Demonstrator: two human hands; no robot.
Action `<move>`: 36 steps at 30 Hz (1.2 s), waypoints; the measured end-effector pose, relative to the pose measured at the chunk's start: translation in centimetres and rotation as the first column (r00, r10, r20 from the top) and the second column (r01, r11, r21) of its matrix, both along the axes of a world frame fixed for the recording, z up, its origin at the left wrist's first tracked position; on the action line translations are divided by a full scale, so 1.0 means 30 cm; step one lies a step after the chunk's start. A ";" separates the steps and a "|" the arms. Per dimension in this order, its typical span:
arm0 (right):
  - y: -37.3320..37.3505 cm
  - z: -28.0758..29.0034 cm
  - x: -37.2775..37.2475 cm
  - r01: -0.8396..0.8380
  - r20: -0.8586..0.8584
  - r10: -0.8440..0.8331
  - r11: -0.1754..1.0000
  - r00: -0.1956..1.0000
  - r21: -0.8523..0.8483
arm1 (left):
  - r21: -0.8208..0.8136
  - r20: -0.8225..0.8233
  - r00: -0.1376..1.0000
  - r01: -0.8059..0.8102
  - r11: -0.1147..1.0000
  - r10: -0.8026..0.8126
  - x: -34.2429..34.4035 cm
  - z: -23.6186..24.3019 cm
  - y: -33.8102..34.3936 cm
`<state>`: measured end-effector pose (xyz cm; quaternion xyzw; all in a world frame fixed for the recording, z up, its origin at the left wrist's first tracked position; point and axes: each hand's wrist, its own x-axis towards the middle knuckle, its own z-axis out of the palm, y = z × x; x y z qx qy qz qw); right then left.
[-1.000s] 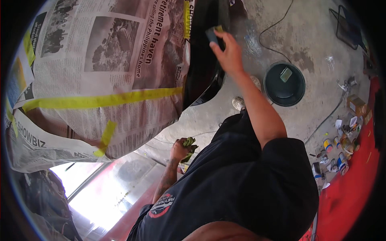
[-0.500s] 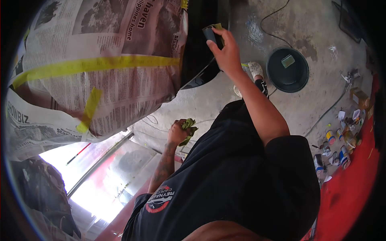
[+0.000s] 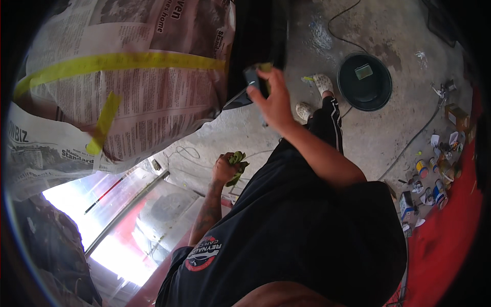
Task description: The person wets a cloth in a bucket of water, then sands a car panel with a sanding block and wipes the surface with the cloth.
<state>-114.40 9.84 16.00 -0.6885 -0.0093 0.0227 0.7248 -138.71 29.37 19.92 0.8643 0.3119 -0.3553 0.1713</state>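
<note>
My right hand (image 3: 274, 102) grips a dark grey sanding block (image 3: 251, 78) between thumb and fingers, with an olive-yellow edge showing at its far side. The block is over the glossy black car panel (image 3: 258, 30); whether it touches the surface I cannot tell. Newspaper sheets (image 3: 148, 107) cover the area left of that panel, held with yellow masking tape (image 3: 138, 60). Lower down, my left hand (image 3: 223, 170) is closed around a crumpled green cloth (image 3: 237, 169), apart from the newspaper.
A round dark bucket (image 3: 364, 105) of water stands on the concrete floor at the right, a greenish pad (image 3: 363, 71) in it. Cans and bottles (image 3: 440, 192) lie in a cluttered group by a red surface (image 3: 450, 245). A dark hose (image 3: 335, 30) crosses the floor.
My right hand has moved with the sanding block, nearer to me and slightly left along the black panel. My left hand stays in about the same place, holding the cloth.
</note>
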 end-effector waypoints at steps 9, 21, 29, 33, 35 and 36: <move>0.023 0.026 0.053 0.103 -0.066 -0.096 0.988 0.993 0.111 | -0.011 -0.018 0.999 -0.026 1.000 0.026 -0.014 0.003 -0.005; 0.012 -0.004 0.139 0.125 -0.093 -0.115 0.986 0.989 0.108 | -0.024 0.000 1.000 0.006 1.000 -0.006 0.009 -0.003 -0.001; 0.008 -0.001 -0.014 -0.038 0.093 0.031 0.997 0.995 0.069 | -0.035 -0.013 1.000 0.015 0.999 -0.015 0.051 -0.012 0.012; -0.011 -0.040 0.064 0.061 -0.058 -0.058 0.997 0.997 0.050 | -0.032 0.011 1.000 0.011 0.999 -0.010 0.067 -0.012 0.011; -0.017 -0.044 0.066 -0.013 -0.119 0.017 0.999 0.993 0.034 | -0.016 0.016 1.000 0.004 1.000 -0.003 0.072 -0.010 0.009; -0.019 -0.039 0.051 -0.031 -0.073 0.031 0.999 0.997 0.013 | -0.020 0.000 1.000 -0.003 1.000 0.003 0.073 -0.009 0.009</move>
